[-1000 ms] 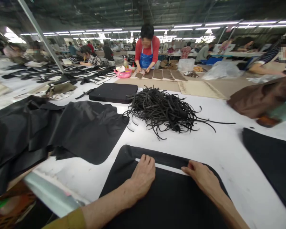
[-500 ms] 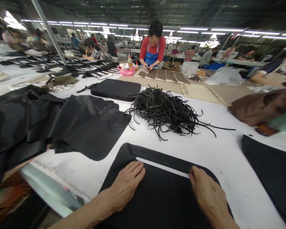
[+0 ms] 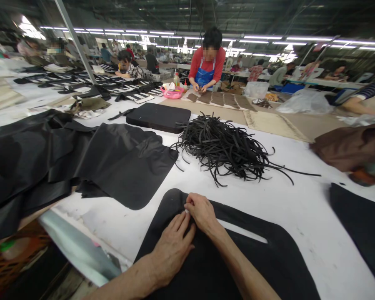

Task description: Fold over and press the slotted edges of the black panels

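A black fabric panel (image 3: 237, 260) with rounded corners lies in front of me on the white table. Near its far edge runs a long narrow white band (image 3: 243, 231); I cannot tell whether it is a slot or a strip. My left hand (image 3: 173, 246) rests on the panel with fingers stretched out, their tips at the band's left end. Curled and pinched together, the fingers of my right hand (image 3: 201, 211) meet my left fingertips there, and that forearm crosses over the band. What the pinch holds, if anything, is hidden.
Beyond the panel sits a heap of thin black strips (image 3: 225, 146), beside a black padded stack (image 3: 158, 116). Black sheets (image 3: 121, 162) spread out on the left; another black piece (image 3: 359, 225) lies right. A co-worker in a blue apron (image 3: 203, 77) works across the table.
My right hand has moved left along the white band, from its right end to its left end. My left hand stays on the panel. The view has shifted slightly.
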Available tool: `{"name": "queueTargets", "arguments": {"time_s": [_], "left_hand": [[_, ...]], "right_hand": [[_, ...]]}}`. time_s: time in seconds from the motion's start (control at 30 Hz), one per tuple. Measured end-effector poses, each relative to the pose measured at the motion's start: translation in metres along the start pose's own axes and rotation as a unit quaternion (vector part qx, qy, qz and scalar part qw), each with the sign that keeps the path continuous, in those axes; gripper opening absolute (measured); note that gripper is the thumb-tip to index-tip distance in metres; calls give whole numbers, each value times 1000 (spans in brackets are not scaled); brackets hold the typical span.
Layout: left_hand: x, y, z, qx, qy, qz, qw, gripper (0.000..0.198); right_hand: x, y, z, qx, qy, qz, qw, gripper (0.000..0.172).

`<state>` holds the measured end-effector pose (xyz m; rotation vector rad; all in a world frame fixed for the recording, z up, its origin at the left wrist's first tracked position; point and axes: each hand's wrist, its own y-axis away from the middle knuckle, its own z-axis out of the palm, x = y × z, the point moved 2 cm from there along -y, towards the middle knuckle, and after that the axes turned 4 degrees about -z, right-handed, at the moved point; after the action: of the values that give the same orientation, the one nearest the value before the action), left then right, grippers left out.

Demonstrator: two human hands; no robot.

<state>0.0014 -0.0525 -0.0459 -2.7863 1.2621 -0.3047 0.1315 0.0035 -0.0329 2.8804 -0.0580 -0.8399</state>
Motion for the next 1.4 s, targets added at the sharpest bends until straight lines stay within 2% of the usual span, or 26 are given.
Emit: {"name": "queueTargets", "arguments": {"time_s": [0.2,0.37,0.53,0.63,0.77,0.83,0.93,1.0,1.07,1.13,1.2,1.3,1.4], "left_hand": [[2,-1,2,5,-2,5,1000,46],[3,-1,5,7,-2,7,1000,45],[1,-1,-1,6,-2,-5,1000,42],[0,-1,-4,8,-1,-5,1000,38],[-1,-1,-5,13,-9,3,1000,38],[0,0,-5,26,-13,8,1000,39],[-2,2,-2,71,-22,17,997,38],[-5,2,4,111,-43,48,992,37],[-10,-1,12,142,-66,81,984,41],[-14,-6,19,162,-82,112,977,43],[-17,-13,22,166,-93,143,971,42],[-16,-21,18,148,-118,189,964,40],[-15,-26,13,135,-142,217,956,40]], "right_hand": [[0,0,3,-3,24,-2,1000,5],[-3,8,7,33,19,-24,999,6],[-1,10,3,67,-39,-11,997,5],[9,3,-9,76,-94,0,993,6],[39,4,-46,120,-135,17,983,16],[64,19,-68,134,-135,35,981,18],[111,61,-95,122,-75,103,984,21],[137,96,-106,103,1,147,984,29],[154,127,-110,86,65,156,982,38],[161,147,-110,78,89,146,982,39],[165,158,-109,74,67,157,983,36],[167,163,-108,55,-15,202,978,37],[168,162,-110,29,-95,193,976,34]]}}
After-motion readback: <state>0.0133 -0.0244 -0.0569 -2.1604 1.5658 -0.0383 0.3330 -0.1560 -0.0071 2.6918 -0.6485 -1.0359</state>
